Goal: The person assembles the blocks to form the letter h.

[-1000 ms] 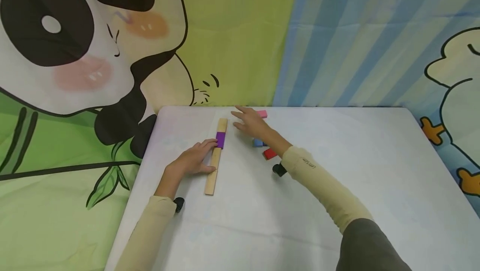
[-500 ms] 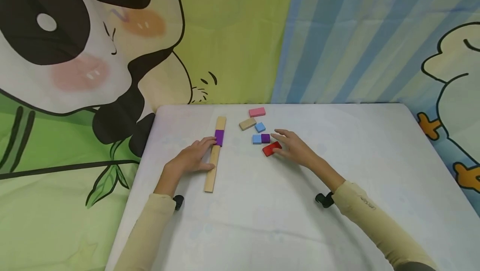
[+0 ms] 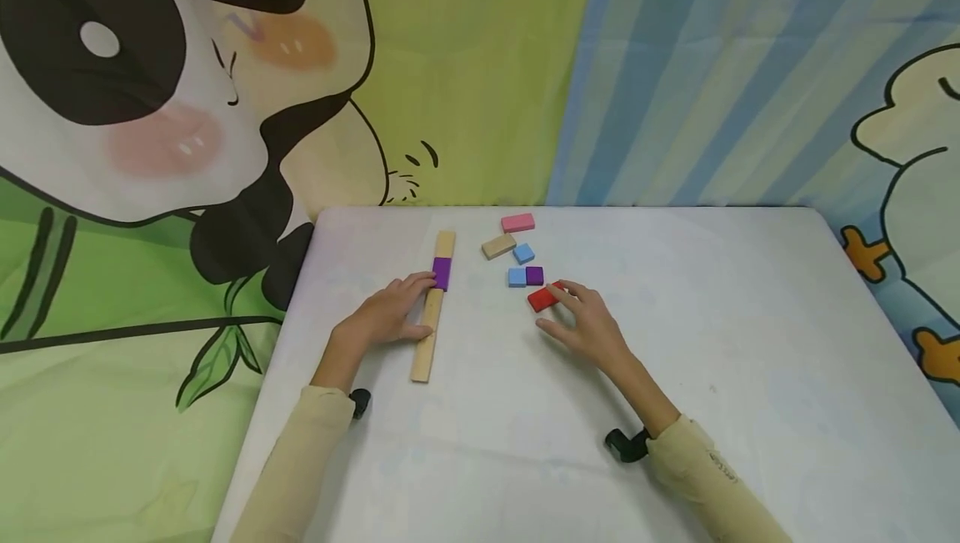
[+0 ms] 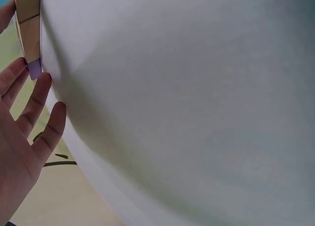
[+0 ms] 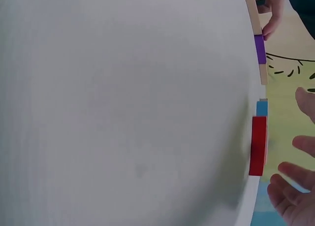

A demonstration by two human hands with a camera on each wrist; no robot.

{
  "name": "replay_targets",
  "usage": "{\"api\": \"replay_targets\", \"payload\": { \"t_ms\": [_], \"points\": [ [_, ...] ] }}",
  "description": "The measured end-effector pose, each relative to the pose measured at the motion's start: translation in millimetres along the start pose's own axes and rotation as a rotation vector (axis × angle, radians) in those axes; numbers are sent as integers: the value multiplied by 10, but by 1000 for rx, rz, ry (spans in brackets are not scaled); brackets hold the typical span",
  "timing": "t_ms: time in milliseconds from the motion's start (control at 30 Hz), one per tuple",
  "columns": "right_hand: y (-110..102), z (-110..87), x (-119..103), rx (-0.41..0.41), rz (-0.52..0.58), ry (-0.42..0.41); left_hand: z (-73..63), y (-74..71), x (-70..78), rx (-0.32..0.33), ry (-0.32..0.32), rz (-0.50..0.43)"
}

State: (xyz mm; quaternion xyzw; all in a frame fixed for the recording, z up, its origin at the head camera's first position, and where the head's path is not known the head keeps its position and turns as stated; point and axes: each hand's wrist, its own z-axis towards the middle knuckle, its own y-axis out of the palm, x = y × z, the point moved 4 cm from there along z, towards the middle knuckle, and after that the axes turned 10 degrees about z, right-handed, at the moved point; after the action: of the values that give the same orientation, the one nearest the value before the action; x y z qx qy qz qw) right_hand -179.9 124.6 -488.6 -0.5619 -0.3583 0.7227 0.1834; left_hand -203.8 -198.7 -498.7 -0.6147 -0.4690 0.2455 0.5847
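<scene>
The red block (image 3: 542, 299) lay on the surface (image 3: 495, 460) just beyond the right hand (image 3: 591, 324), partly hidden by its spread fingers; the left hand (image 3: 381, 314), fingers apart, touched the row of blocks (image 3: 433, 307).

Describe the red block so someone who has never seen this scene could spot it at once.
In the head view, find the white table and the long row of blocks on it, then look right to the loose blocks. The red block lies slantwise at their near end; it is the only red one among pink, plain wood, blue and purple.
</scene>
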Motion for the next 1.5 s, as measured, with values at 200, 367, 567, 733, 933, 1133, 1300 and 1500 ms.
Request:
{"api": "replay_targets", "payload": {
  "t_ms": [200,367,567,733,933,1133,1300,1500],
  "points": [
    [83,76,21,33,53,135,3,-5,11,-12,1,-20],
    [175,114,80,22,129,194,-5,17,10,-21,-5,-17],
    [230,165,118,32,185,242,-6,23,12,-25,-9,-17],
    [233,184,134,46,204,266,-13,18,17,-14,-2,-22],
    [242,173,168,64,194,288,-17,33,11,2,4,-30],
    [242,195,190,83,166,291,-13,20,6,4,3,-29],
    [226,232,185,106,153,293,-6,-1,4,8,8,-24],
    [194,218,139,69,88,306,7,-12,1,7,6,-38]
  ]
}}
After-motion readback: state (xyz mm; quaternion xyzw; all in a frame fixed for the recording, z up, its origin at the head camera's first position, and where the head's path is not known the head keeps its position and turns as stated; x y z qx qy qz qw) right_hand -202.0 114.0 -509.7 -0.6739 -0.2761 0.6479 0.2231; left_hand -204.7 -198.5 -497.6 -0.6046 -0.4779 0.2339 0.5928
